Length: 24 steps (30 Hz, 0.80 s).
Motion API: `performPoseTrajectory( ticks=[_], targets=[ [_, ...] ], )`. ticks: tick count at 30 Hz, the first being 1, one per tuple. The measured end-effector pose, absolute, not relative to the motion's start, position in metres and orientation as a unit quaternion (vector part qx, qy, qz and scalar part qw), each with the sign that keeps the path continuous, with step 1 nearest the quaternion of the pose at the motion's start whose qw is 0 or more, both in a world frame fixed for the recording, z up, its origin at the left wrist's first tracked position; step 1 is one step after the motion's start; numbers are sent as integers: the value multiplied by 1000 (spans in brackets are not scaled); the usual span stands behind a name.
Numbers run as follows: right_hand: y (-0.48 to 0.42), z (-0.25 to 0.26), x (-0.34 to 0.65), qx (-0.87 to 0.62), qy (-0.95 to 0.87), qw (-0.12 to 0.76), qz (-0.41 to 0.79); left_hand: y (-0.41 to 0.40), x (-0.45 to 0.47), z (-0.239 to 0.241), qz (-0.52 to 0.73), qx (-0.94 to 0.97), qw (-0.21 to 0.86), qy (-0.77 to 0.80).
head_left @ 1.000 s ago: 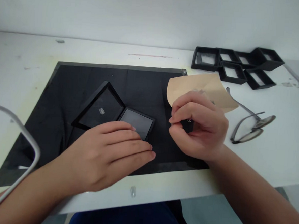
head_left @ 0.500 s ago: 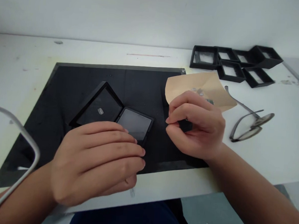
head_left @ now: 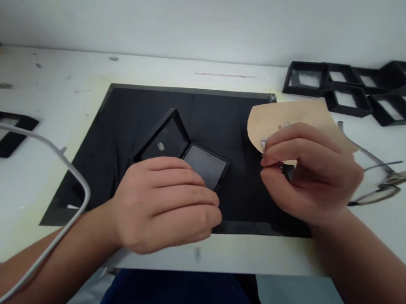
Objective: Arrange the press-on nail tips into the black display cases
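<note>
My left hand (head_left: 168, 205) is curled in front of a hinged black case, its fingertips turned under and hidden. The open case has a windowed lid (head_left: 164, 142) bearing a small clear oval mark, and a flat grey panel (head_left: 205, 165) fills its other half. Over the near edge of a tan paper sheet (head_left: 295, 111), my right hand (head_left: 308, 172) pinches with thumb and fingers. A tiny pale piece (head_left: 263, 143) shows by those fingertips; what they grip is too small to make out. Small bits on the paper are mostly covered by this hand.
A black mat (head_left: 219, 111) lies under the case. Several black frames (head_left: 305, 90) stand at the back right, near eyeglasses (head_left: 375, 192). Another black frame (head_left: 19, 122) sits at the left. A grey cable (head_left: 81, 176) loops across my left forearm; a white swab (head_left: 72, 207) lies beside it.
The view has swung left, bringing a black frame into sight at the left. My left fingers have curled further in. A pale piece now shows at my right fingertips.
</note>
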State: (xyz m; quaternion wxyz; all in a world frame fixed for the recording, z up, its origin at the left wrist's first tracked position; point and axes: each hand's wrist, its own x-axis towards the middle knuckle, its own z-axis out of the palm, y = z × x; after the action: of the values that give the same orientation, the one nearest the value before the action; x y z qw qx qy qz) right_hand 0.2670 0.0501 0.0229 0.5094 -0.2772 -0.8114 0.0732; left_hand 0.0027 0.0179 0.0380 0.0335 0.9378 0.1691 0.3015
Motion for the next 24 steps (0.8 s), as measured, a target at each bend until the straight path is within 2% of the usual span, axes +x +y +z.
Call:
performPoseTrajectory(
  ticks=[9,20,24],
  targets=[
    [56,23,278,-281,-807,517,39,25,6,25,330,928,4,174],
    [61,25,289,-264,-831,489,22,29,-10,19,256,950,-56,170],
    [66,26,295,-274,-819,504,24,31,-17,19,235,947,-105,191]
  ],
)
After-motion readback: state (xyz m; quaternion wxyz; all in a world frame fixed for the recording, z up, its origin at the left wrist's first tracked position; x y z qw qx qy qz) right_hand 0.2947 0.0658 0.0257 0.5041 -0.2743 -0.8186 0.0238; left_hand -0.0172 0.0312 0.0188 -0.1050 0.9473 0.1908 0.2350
